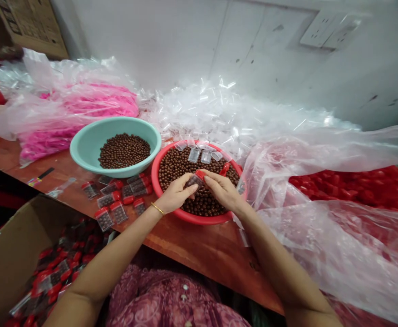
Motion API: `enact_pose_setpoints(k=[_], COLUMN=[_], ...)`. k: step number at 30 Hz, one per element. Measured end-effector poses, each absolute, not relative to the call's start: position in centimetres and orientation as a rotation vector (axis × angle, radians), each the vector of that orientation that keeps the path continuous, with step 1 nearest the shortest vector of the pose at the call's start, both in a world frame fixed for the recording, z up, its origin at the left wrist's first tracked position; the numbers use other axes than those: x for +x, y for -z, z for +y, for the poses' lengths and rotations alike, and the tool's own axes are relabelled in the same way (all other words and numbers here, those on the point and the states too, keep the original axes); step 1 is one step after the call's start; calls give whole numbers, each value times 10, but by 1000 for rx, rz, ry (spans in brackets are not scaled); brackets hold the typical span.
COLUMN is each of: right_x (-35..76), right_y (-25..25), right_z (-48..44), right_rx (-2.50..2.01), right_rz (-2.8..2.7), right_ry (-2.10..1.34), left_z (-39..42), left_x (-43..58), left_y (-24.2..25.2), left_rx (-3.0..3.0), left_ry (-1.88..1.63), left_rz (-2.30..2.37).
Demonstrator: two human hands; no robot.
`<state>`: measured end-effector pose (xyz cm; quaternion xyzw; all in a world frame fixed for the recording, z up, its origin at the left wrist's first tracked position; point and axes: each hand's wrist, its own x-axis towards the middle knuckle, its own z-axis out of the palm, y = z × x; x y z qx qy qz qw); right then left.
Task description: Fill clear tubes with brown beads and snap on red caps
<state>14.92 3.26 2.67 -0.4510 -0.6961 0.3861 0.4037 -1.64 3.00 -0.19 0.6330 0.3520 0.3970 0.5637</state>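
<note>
1. Pinched between the fingertips of both hands, a small clear box (194, 180) with a red cap is held just above the red bowl (171, 210); the left hand (176, 193) is closed on the clear end and the right hand (223, 190) on the capped end
2. The box is kept over the middle of the red bowl, a little toward its near side, and a gold bangle (157, 208) is worn on the left wrist at the near rim
3. The red bowl is filled almost to the rim with brown balls (181, 165)
4. A few empty clear boxes (199, 155) are seen lying on the balls at the far side of the red bowl, and a loose red cap (224, 169) is seen inside it, just right of the held box
5. A teal bowl (83, 147) with a smaller heap of the same balls is set just beside the red bowl, on its left
6. Filled, capped boxes (117, 200) are strewn on the wooden table (192, 247) left of the red bowl
7. A cardboard carton (1, 259) holding more filled boxes is placed below and left of the red bowl, under the table edge
8. A heap of clear plastic pieces (226, 113) is piled behind the red bowl
9. A clear plastic bag (321, 227) holding red caps (355, 186) is spread to the right of the red bowl
10. Pink pieces (93, 104) wrapped in plastic are heaped behind and left of the red bowl
</note>
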Motion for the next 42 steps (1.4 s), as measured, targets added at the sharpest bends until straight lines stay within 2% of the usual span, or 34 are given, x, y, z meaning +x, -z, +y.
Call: enact_pose_setpoints(k=[9, 14, 18, 21, 24, 32, 37, 40, 42], right_x=[150, 152, 149, 135, 119, 101, 123, 157, 176], right_y=[-22, -29, -38, -33, -24, -31, -41, -50, -52], right_z=[16, 13, 26, 40, 47, 34, 42, 50, 54], right_rx=[-1125, -1224, -1250, -1190, -1127, -1050, -1164, -1573, -1960], right_rz=[-2285, -2364, -2094, -1709, -1563, -1749, -1688, -1885, -1937], right_ry=[-331, -167, -368, -734, -1055, -971, -739, -302, -59], left_z=[20, 19, 19, 16, 12, 10, -2, -12, -16], left_x=[-16, -13, -10, -8, -9, -14, -19, -53, -88], left_y=[-6, -8, -8, -10, -10, -4, -10, -7, 1], left_rx=[1868, 1900, 1955, 2044, 2102, 2222, 2204, 2081, 2042], left_ry=[-980, -905, -814, -740, -727, -820, -959, -1037, -952], left_rz=[1040, 1129, 1145, 1186, 1203, 1161, 1326, 1605, 1911])
